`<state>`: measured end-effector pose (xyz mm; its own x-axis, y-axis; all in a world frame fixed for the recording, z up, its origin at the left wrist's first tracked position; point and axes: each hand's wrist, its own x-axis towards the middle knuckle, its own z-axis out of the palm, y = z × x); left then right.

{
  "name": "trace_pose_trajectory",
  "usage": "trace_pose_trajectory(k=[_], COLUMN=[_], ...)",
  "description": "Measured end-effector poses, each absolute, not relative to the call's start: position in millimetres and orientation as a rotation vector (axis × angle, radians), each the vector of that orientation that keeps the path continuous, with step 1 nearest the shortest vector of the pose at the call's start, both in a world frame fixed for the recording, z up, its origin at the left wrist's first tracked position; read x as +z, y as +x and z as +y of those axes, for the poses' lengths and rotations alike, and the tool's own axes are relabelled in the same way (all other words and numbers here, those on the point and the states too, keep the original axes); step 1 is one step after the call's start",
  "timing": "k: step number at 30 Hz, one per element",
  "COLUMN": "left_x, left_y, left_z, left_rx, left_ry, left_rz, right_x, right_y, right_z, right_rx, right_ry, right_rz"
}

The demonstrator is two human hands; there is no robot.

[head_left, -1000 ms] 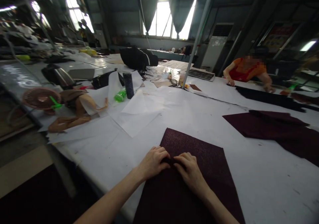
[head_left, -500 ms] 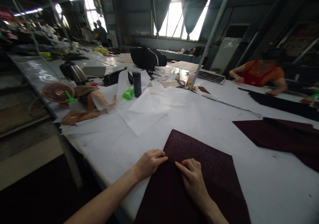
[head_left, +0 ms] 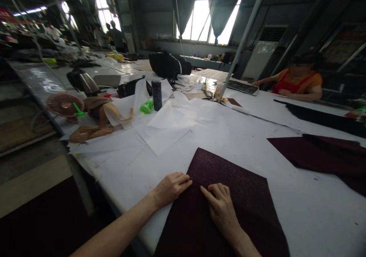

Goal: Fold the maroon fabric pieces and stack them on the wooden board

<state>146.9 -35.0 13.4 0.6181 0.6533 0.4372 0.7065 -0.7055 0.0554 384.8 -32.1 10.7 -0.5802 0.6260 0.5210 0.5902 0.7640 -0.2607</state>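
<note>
- A dim workshop, lit by a bright tall window [head_left: 197, 24] with dark grey tied curtains [head_left: 224, 9] hanging in front of it
- Below, a long table with a smooth white covering [head_left: 128, 180], a slanting grey metal pole [head_left: 243, 39] rising from it
- A flat dark maroon fabric piece [head_left: 233, 173] lies at the near side of the table, its lower part running out of view at the bottom
- The left hand [head_left: 173, 188] is at the fabric's left edge, thumb and fingers drawn together against it; whether a fold is pinched between them cannot be told
- The right hand [head_left: 223, 207] rests on the same fabric, index finger stretched towards the left hand, the other fingers curled in; I cannot tell if it grips any cloth
- The two sets of fingertips are near each other but apart
- Further left stand a round pinkish-brown fan [head_left: 65, 105] and an upright dark patterned cylinder [head_left: 157, 95], with a translucent green plastic bottle [head_left: 146, 107] just beside the cylinder
- To the right lies a second, crumpled maroon cloth [head_left: 320, 152]; beyond it a person in an orange top and red apron [head_left: 296, 85] is at the table
</note>
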Motion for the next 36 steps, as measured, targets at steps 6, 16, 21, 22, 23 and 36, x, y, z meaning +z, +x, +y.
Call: trace_pose_trajectory(k=[6,16,21,22,23,36], left_x=[16.0,51.3,39.7,35.5,32.0,29.2], left_y=[149.3,150.7,186.2,190.8,193.9,207.7], left_z=[-35.3,-50.3,-58.8,-60.0,-61.2,-66.1], left_rx=[-0.564,-0.481,-0.182,-0.117,-0.067,-0.001], left_ry=[-2.686,-2.552,-2.606,-2.609,-2.606,-2.561], left_rz=[-1.095,-1.234,-1.361,-1.396,-1.423,-1.404], right_x=[11.0,10.5,11.0,11.7,12.5,17.6], right_y=[383.3,382.7,383.7,385.0,386.9,430.4], right_z=[-32.3,-35.3,-35.4,-35.4,-35.4,-38.3], right_rx=[0.056,0.057,0.093,0.1,0.105,0.111], right_ry=[-0.886,-0.963,-1.005,-1.007,-1.008,-0.992], right_rz=[-2.355,-2.379,-2.408,-2.411,-2.413,-2.439])
